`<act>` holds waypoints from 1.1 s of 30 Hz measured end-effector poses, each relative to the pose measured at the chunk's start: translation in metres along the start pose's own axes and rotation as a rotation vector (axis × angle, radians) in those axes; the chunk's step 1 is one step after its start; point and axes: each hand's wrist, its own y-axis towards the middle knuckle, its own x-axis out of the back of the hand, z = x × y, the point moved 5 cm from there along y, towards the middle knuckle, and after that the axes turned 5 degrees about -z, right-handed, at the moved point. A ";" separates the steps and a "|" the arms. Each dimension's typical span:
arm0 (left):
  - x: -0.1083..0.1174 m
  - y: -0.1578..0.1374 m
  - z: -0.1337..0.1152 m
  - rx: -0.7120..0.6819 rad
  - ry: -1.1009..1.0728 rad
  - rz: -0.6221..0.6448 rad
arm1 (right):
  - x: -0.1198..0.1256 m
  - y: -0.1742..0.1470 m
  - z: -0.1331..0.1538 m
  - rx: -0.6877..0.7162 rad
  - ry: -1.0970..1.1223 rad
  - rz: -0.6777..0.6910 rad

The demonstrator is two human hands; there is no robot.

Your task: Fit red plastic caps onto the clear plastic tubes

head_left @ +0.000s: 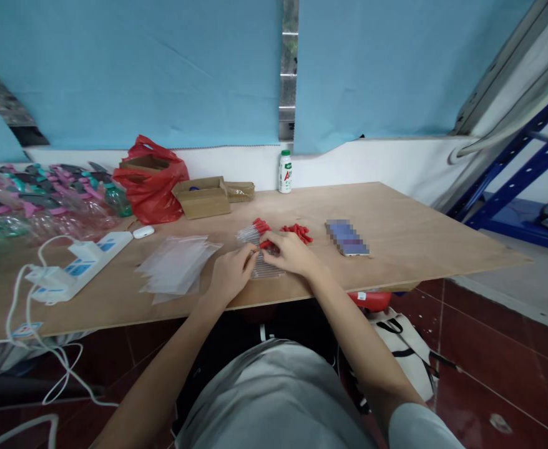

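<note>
Left hand: the left hand (231,270) is above the front edge of the table (424,227), fingers curled and thumb drawn in toward the index finger; whether anything is gripped between them I cannot tell.
Right hand: the right hand (294,251) reaches in from the other side, fingers bent, its fingertips close to those of the left; red shows right by them, but whether they grip a piece I cannot tell.
Clear tubes: a row of thin clear tubes (267,272) lies on the table below and between the hands, partly hidden by them.
Capped tubes: a bunch of tubes with red ends (260,224) lies just beyond the fingertips.
Red caps: a loose heap of small red caps (303,234) lies just behind the right hand.
Plastic bags: a fanned stack of clear flat bags (173,267) lies to the left of the left hand.
Phone: a phone (349,239) lies flat to the right of the red caps, its screen blurred.
Back of table: a white bottle with a green cap (285,173) stands upright near the wall; an open cardboard box (203,199) sits beside a red plastic bag (155,187).
Left side: a white power strip (80,273) with plugs lies near a small white case (143,232).
</note>
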 end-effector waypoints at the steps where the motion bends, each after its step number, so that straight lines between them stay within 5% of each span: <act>1: 0.000 0.000 0.000 0.004 0.003 0.006 | -0.001 0.000 0.000 0.007 0.003 -0.005; 14: -0.008 0.001 -0.004 -0.038 0.033 0.143 | -0.007 0.001 0.009 0.084 -0.081 0.022; 33: -0.005 0.002 -0.006 -0.102 -0.052 0.090 | -0.008 0.002 0.014 0.132 -0.131 0.047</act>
